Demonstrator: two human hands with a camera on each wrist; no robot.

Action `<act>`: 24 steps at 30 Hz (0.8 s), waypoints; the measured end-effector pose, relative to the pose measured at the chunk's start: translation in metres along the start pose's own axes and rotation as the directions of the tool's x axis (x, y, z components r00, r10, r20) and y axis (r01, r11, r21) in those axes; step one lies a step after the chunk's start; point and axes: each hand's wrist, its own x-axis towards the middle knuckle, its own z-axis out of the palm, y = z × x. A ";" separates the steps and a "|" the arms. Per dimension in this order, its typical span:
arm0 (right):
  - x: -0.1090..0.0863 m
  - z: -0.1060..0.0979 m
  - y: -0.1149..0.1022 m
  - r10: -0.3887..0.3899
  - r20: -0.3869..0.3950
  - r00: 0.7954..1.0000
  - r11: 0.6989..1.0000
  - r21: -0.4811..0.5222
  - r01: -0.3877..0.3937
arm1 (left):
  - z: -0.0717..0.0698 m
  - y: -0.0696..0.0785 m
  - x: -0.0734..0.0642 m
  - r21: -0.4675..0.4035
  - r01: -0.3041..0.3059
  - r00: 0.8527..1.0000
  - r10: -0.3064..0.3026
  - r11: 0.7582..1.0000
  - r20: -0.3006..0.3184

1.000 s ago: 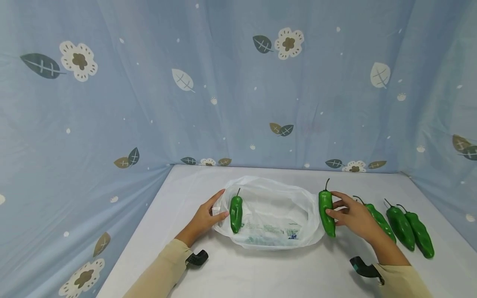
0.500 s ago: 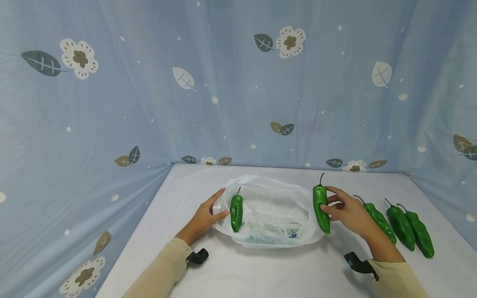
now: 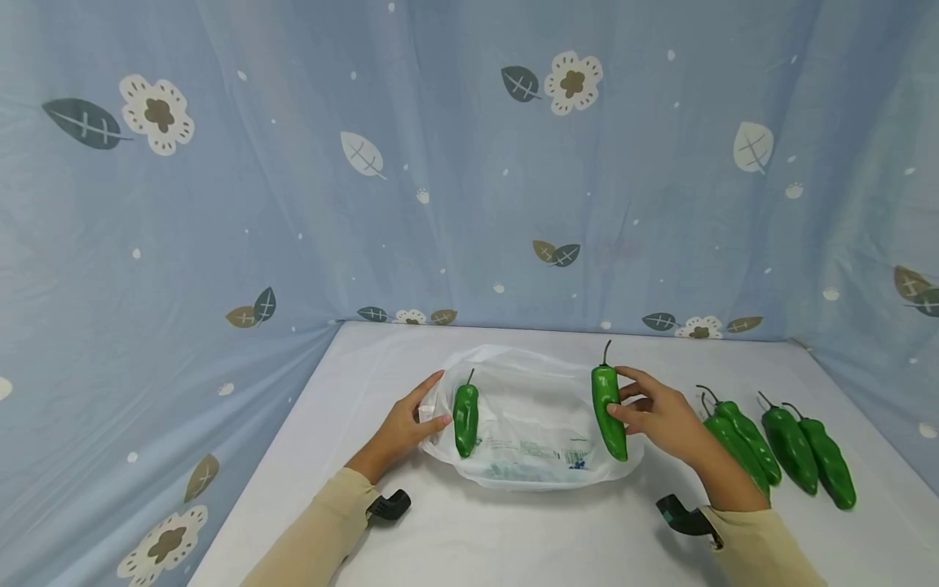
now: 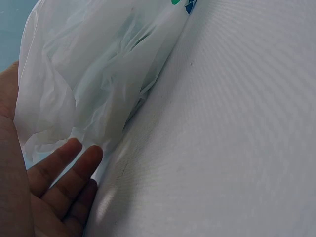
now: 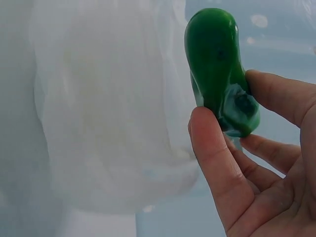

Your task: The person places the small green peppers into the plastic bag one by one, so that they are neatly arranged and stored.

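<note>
A white plastic bag (image 3: 528,477) lies with its mouth spread wide on the table, printed with green and blue marks. One long green chili pepper (image 3: 465,420) rests inside at its left end. My left hand (image 3: 399,428) holds the bag's left rim, thumb over the edge and fingers along the outside; the left wrist view shows fingertips (image 4: 91,158) against the plastic. Between thumb and fingers, my right hand (image 3: 660,416) pinches another green chili pepper (image 3: 607,408), stem up, over the bag's right rim. That pepper's lower end (image 5: 215,59) faces the right wrist camera.
Several more green chili peppers (image 3: 788,448) lie to the right on the white table (image 3: 557,538), partly behind my right forearm. A blue curtain (image 3: 469,163) with leaves and flowers hangs behind the table. Each wrist carries a black camera mount (image 3: 389,507).
My right hand has carried its pepper leftward, from beside the bag to over its right rim. More of the peppers on the right now shows. The left hand stays on the bag.
</note>
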 end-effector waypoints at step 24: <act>0.018 0.053 -0.013 -0.064 0.129 0.990 0.996 -0.047 0.071 | -0.005 0.035 -0.008 0.005 0.018 0.998 -0.018 1.000 0.052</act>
